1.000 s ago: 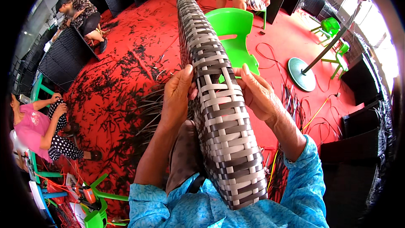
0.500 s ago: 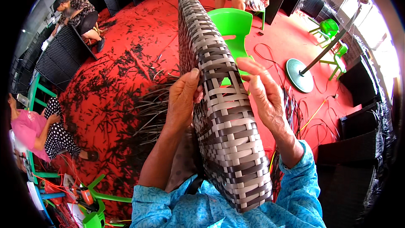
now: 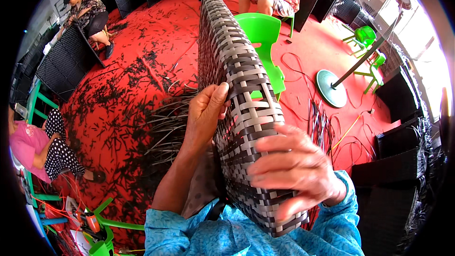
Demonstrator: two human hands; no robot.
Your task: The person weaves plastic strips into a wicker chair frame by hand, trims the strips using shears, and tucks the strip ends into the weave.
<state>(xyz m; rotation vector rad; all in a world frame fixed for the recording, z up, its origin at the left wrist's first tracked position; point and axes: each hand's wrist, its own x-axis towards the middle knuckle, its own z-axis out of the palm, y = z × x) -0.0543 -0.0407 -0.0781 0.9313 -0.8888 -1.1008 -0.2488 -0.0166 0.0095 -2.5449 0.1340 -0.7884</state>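
A long woven panel [image 3: 253, 114] of flat grey, brown and pale plastic strips stands on edge before me, its near end by my body. Small gaps show in the weave of its narrow side, around the middle. My left hand [image 3: 207, 111] grips the panel's left edge beside these gaps, thumb on top and fingers curled against the face. Over the nearer part of the narrow side is my right hand [image 3: 294, 170], its fingers stretched apart and slightly blurred. Nothing shows in that hand; whether its fingertips touch the weave, I cannot tell.
A green chair [image 3: 260, 28] stands just beyond the panel. Loose dark strips [image 3: 166, 125] and scraps lie on the red floor. To the right is a round-based fan stand [image 3: 331, 87]. Other people sit at the left and far side; black woven panels [image 3: 68, 61] line the room.
My right hand has come from beside the panel's gaps toward me and now spreads over its nearer part. My left hand keeps its place on the edge. The view has shifted slightly.
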